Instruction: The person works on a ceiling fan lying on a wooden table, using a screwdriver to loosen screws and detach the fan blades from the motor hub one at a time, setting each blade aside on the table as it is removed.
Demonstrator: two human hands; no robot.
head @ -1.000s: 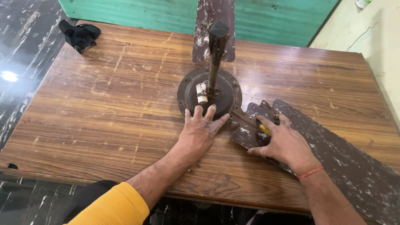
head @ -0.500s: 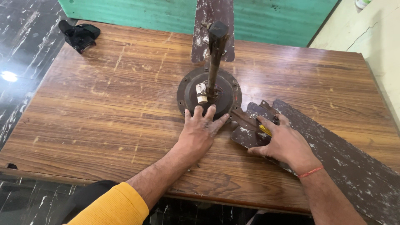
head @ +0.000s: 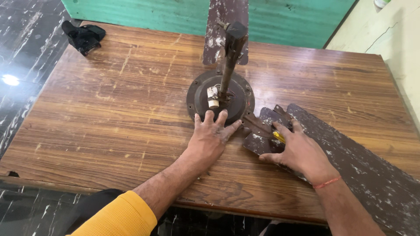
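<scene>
An old brown ceiling fan lies on a wooden table, its round motor housing facing up with the rod standing upright. My left hand lies flat with spread fingers against the near rim of the motor. My right hand rests on the base of the right blade, closed on a small yellow-handled tool at the blade bracket. The tool's tip is hidden.
A second fan blade extends away beyond the motor toward a green wall. A black cloth or glove lies at the table's far left corner. A small white capacitor sits on the motor. Dark marble floor surrounds the table.
</scene>
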